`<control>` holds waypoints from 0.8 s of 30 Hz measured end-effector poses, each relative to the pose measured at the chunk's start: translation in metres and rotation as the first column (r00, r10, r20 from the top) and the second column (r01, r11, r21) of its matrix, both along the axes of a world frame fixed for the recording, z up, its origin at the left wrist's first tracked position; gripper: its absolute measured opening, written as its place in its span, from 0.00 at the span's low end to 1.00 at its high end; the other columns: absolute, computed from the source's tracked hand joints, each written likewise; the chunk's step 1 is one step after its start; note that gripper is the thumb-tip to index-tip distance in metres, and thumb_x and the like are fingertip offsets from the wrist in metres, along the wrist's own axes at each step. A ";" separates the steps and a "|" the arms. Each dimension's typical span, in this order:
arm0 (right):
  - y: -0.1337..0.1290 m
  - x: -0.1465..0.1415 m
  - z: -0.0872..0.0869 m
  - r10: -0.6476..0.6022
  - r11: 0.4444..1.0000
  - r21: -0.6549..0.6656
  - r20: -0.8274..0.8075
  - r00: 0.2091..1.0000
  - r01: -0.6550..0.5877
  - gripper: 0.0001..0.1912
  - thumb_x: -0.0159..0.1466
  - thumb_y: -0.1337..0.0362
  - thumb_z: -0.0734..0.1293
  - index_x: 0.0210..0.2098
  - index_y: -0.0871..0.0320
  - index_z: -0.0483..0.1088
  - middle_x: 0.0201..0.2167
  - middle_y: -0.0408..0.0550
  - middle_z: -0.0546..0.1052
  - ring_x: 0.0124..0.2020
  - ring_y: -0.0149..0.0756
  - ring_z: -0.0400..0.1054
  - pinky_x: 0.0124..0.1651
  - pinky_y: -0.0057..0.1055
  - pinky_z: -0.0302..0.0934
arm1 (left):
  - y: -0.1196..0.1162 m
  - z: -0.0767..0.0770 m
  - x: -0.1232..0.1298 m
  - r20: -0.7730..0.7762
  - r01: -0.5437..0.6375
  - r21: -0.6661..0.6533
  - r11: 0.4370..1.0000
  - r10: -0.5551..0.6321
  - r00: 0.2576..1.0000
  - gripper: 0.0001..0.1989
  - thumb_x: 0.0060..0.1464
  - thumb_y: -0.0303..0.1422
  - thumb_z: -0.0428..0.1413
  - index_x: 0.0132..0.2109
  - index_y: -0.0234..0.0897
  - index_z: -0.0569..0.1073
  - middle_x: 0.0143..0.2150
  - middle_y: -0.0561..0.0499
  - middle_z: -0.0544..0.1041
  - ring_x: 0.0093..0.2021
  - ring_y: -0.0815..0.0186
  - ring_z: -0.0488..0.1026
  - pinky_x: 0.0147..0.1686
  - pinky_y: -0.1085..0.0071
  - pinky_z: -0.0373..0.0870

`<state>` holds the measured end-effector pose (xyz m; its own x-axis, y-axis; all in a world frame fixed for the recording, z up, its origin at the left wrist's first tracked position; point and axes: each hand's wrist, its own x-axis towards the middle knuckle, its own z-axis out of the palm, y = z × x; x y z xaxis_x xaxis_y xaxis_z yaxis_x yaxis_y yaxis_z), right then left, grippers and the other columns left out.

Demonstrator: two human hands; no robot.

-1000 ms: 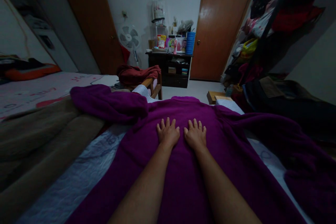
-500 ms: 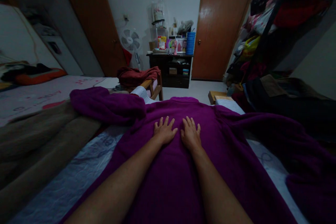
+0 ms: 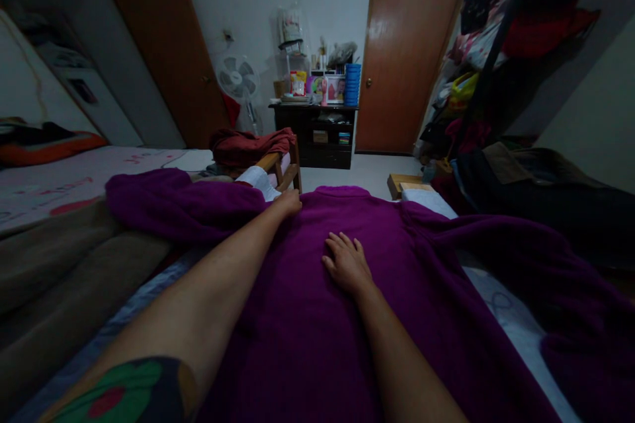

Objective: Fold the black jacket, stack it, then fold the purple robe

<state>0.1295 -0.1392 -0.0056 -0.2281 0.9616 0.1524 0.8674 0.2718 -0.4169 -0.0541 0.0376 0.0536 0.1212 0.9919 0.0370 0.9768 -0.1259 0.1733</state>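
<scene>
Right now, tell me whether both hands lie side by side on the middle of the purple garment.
No, the left hand is at the purple garment's shoulder.

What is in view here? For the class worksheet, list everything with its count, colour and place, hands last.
Long-sleeved garment: one, purple, spread across the bed
Quilted sheet: one, pale blue, under the garment
Thick blanket: one, brown, left
Lettered bedding: one, pink, far left
Crumpled cloth: one, dark red, by the wooden frame
Pedestal fan: one, white, back wall
Doors: two, brown, back
Cabinet: one, black, between the doors; many small items on top
Hanging bags and clothes: several, mixed colours, upper right
Clothes pile: one, mostly dark, right
Left hand: one, bare, curled at the garment's left shoulder
Right hand: one, bare, flat on the garment
</scene>
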 end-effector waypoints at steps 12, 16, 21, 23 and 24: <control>0.001 0.001 -0.001 -0.031 0.999 0.024 -0.071 0.997 0.033 0.23 0.63 0.57 0.62 0.58 0.51 0.65 0.63 0.45 0.64 0.66 0.41 0.50 0.66 0.46 0.37 | 0.002 -0.014 0.009 -0.044 -0.019 -0.111 0.994 0.015 0.999 0.24 0.58 0.47 0.47 0.46 0.34 0.78 0.48 0.38 0.78 0.49 0.54 0.75 0.43 0.68 0.69; 0.001 0.000 0.000 -0.037 0.999 0.025 -0.076 0.996 0.039 0.22 0.63 0.57 0.62 0.57 0.51 0.65 0.63 0.45 0.64 0.66 0.41 0.50 0.66 0.46 0.37 | -0.001 -0.013 0.007 -0.058 0.036 -0.101 0.994 -0.042 0.997 0.17 0.55 0.44 0.52 0.42 0.40 0.80 0.44 0.46 0.80 0.44 0.61 0.76 0.40 0.74 0.68; 0.001 -0.001 0.001 -0.048 0.999 0.003 -0.074 0.996 0.048 0.23 0.63 0.57 0.63 0.57 0.50 0.65 0.63 0.45 0.64 0.66 0.41 0.50 0.66 0.46 0.36 | 0.006 0.000 0.013 -0.113 -0.025 0.021 0.999 0.027 0.993 0.13 0.53 0.37 0.56 0.44 0.40 0.79 0.47 0.43 0.79 0.50 0.54 0.74 0.46 0.67 0.68; 0.001 -0.001 0.002 -0.051 0.999 -0.006 -0.073 0.996 0.050 0.23 0.63 0.56 0.63 0.57 0.51 0.65 0.63 0.45 0.64 0.66 0.41 0.50 0.67 0.46 0.36 | 0.011 0.005 0.019 -0.121 -0.059 0.077 0.995 0.068 0.990 0.14 0.56 0.34 0.53 0.46 0.36 0.78 0.47 0.38 0.78 0.51 0.50 0.73 0.48 0.61 0.68; 0.001 0.000 0.003 -0.051 0.999 -0.009 -0.074 0.996 0.050 0.23 0.63 0.56 0.63 0.57 0.51 0.65 0.63 0.45 0.64 0.66 0.41 0.50 0.67 0.46 0.36 | 0.015 0.006 0.023 -0.118 -0.073 0.100 0.992 0.084 0.989 0.16 0.57 0.32 0.50 0.48 0.34 0.77 0.48 0.36 0.77 0.51 0.49 0.72 0.48 0.59 0.68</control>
